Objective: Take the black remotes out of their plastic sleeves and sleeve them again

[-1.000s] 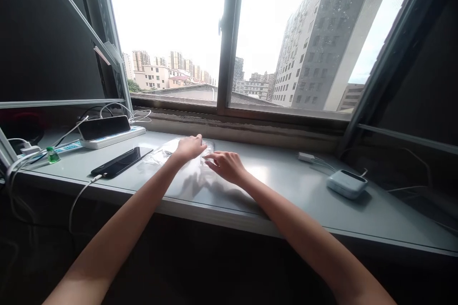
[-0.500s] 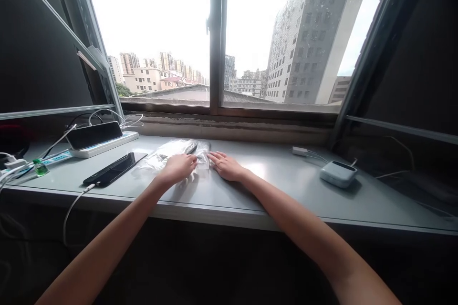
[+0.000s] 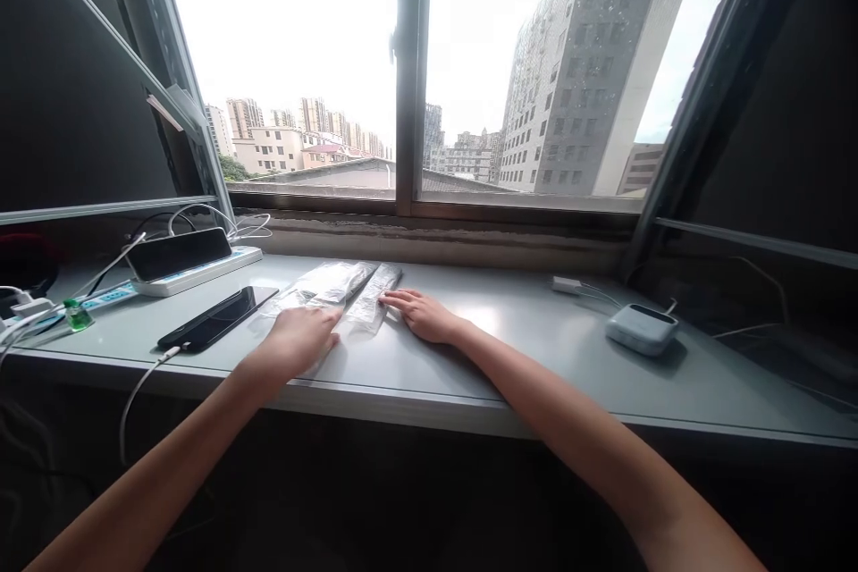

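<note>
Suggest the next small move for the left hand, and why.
Probably smooth the wider plastic packet with the left hand: its film looks creased and that hand is at its near end, while the right hand touches the narrow packet beside it.

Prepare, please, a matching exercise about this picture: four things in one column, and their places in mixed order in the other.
Things
1. green bottle
2. flat-lying phone
3. right hand
4. pale rounded box

Places
A. touching the slim clear packet
B. left of the propped phone
C. farther right than the packet and both hands
D. between bottle and left hand

Pairs: 1-B; 2-D; 3-A; 4-C
</note>
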`<state>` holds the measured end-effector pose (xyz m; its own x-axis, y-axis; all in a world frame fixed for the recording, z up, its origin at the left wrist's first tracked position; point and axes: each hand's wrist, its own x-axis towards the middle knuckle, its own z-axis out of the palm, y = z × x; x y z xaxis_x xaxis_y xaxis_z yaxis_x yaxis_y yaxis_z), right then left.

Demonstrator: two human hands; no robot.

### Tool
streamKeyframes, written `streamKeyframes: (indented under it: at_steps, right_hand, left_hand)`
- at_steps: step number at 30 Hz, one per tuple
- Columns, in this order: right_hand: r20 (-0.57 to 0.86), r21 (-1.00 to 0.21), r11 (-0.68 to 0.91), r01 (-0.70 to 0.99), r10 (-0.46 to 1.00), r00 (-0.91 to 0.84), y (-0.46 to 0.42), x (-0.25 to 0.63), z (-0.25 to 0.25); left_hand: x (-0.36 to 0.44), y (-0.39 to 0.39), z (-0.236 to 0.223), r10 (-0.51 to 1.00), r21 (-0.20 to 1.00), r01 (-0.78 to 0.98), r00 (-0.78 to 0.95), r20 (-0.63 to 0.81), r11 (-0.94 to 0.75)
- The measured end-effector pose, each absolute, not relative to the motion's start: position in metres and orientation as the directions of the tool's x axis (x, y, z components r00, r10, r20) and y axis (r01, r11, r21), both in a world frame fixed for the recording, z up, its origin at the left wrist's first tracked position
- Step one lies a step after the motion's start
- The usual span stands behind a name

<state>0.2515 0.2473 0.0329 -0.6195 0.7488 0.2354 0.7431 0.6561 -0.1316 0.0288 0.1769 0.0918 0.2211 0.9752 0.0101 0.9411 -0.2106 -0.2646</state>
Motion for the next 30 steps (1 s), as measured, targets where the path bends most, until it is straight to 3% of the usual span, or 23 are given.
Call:
streamKeyframes:
  at_steps: [4,7,9,16,23,25,27,30]
  right_hand:
    - [0.258,-0.137,0.681,0.719,0.725,-0.638,0.245,0.25,0.036]
    - [0.278,-0.107,0.632,0.768,0.76,-0.587,0.244,0.249,0.038]
    - [0.306,-0.076,0.538,0.839,0.814,-0.494,0.245,0.252,0.041]
    - [0.406,-0.157,0.268,0.95,0.895,-0.186,0.252,0.281,0.054]
    - [0.309,-0.124,0.275,0.953,0.924,-0.226,0.253,0.278,0.05]
    - [0.298,-0.105,0.284,0.953,0.923,-0.242,0.252,0.275,0.049]
    - [0.299,-0.089,0.284,0.955,0.922,-0.246,0.251,0.275,0.049]
    - [0.298,-0.06,0.283,0.957,0.92,-0.253,0.248,0.277,0.05]
  left_hand:
    - [0.035,0.191,0.112,0.961,-0.165,0.964,0.232,0.151,-0.207]
    - [0.06,0.226,0.111,0.865,-0.029,0.914,0.394,0.312,-0.406]
    - [0.079,0.256,0.102,0.82,0.025,0.847,0.507,0.266,-0.532]
    - [0.098,0.318,0.061,0.802,0.075,0.8,0.597,-0.002,-0.596]
    - [0.083,0.307,0.061,0.837,0.097,0.833,0.548,-0.008,-0.544]
    - [0.09,0.291,0.07,0.802,0.164,0.786,0.591,0.088,-0.597]
    - [0.097,0.262,0.082,0.725,0.311,0.655,0.628,0.283,-0.689]
    - [0.099,0.188,0.095,0.579,0.602,0.205,0.618,0.532,-0.772]
